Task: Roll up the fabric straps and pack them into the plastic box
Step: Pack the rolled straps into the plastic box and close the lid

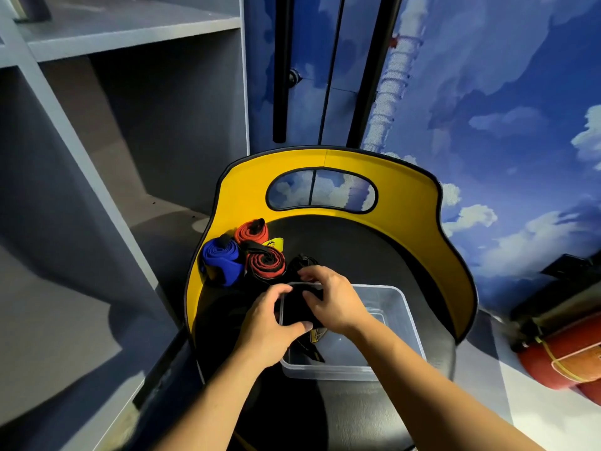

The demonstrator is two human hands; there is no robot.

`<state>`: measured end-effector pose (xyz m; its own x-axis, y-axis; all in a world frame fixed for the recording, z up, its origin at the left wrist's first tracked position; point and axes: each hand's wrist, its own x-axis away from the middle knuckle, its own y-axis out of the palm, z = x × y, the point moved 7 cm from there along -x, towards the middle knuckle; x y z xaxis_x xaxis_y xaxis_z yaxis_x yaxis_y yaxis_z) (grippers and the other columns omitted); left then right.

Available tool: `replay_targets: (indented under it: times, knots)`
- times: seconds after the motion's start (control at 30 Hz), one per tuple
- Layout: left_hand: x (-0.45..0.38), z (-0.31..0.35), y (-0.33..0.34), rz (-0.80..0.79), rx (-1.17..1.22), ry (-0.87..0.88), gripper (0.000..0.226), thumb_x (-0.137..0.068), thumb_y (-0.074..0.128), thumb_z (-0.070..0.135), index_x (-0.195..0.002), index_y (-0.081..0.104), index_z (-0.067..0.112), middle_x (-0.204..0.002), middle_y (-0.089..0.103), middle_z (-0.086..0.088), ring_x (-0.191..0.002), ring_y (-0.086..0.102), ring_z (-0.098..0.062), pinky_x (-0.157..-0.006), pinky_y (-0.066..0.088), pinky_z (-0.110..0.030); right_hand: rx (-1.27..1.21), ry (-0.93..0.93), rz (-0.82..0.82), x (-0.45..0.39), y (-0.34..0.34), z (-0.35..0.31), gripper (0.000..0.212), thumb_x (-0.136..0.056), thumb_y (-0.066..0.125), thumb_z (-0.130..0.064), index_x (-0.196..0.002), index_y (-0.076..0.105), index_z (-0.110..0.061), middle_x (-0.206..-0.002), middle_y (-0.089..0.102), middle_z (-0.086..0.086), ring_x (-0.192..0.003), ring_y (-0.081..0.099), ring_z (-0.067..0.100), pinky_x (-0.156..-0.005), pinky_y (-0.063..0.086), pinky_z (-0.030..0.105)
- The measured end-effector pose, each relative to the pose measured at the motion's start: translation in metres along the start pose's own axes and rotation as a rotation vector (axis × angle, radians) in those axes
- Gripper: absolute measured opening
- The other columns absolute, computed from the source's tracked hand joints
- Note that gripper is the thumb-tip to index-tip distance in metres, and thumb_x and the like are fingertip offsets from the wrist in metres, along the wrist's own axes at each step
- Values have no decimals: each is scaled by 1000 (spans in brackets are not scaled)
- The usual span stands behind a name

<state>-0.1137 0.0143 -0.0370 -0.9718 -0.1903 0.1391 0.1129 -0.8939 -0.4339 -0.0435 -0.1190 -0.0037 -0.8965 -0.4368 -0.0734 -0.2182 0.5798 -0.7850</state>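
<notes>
Head view: both hands' fingers [286, 289] clutch a black strap [297, 312], hiding the plastic box [395, 320] corner.

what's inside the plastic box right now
No rolled strap shows inside the box; its visible floor is bare. Both hands, left and right, hold a black strap over its left rim, the tail dangling in. The corner beneath is covered.

Both hands cover most of the black strap [297, 309], so its roll cannot be judged. A red cylinder [562, 356] is cut off by the right picture edge. The yellow label [274, 244] print is unreadable.
</notes>
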Motion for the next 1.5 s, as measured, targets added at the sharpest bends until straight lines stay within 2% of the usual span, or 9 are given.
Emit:
replay_targets:
  times: [0.23,0.33,0.53,0.7,0.83,0.97,1.1,1.3,1.5]
  knots:
    - [-1,-5,-1,-19,8,-38,73,-71,89,29,-133,52,36,-130,53,19,-117,53,-11,-102,48,-35,122,-80,15,12,-4,9,34,-90,68,-37,-120,67,-22,-115,64,-5,-108,54,18,-88,38,21]
    - [0,-6,-4,-21,3,-62,68,-75,87,30,-134,54,36,-127,54,16,-109,53,-11,-89,45,-28,154,-121,-39,15,-6,11,40,-88,64,-41,-123,66,-21,-119,65,-3,-109,55,20,-96,43,28]
    - [-2,-8,-7,-22,-19,-73,62,-74,87,33,-128,57,40,-123,61,11,-100,57,-6,-81,48,-26,180,-111,-216,22,-7,17,63,-85,58,-46,-145,50,-28,-152,45,-1,-140,38,18,-114,28,27]
    - [-3,-8,-6,-31,-17,-63,67,-71,89,29,-128,56,40,-127,59,16,-99,66,-10,-89,58,-36,196,-111,-208,20,-6,18,59,-92,65,-43,-146,49,-29,-155,42,-1,-142,35,18,-115,27,28]
    - [-4,-5,-19,-14,-36,-73,59,-77,85,26,-128,57,34,-121,60,15,-96,66,-8,-83,55,-28,202,-114,-209,20,-4,21,60,-93,64,-45,-148,47,-28,-156,41,-1,-143,34,18,-116,28,30]
    - [-15,-5,-59,171,-165,-83,50,-83,80,26,-129,60,27,-126,60,7,-106,63,-16,-91,53,-36,195,-126,-201,19,-1,23,60,-93,65,-43,-148,47,-27,-155,42,0,-143,34,20,-117,25,29]
    - [-37,5,-96,263,-481,-7,53,-84,77,23,-134,59,20,-135,58,-5,-122,56,-29,-104,45,-39,185,-119,-199,19,1,24,60,-92,65,-45,-147,46,-29,-156,41,-1,-144,34,20,-118,27,32]
    - [-63,10,-112,285,-808,84,62,-88,71,25,-145,50,11,-142,52,-10,-127,44,-35,-111,35,-41,173,-108,-198,18,3,27,62,-91,62,-48,-147,46,-28,-155,42,1,-144,34,22,-119,29,38]
    - [-69,1,-110,287,-840,77,46,-85,76,20,-128,62,11,-139,53,-10,-127,43,-33,-109,38,-43,165,-107,-189,18,3,28,61,-91,63,-47,-147,47,-28,-155,42,0,-144,34,21,-118,30,37]
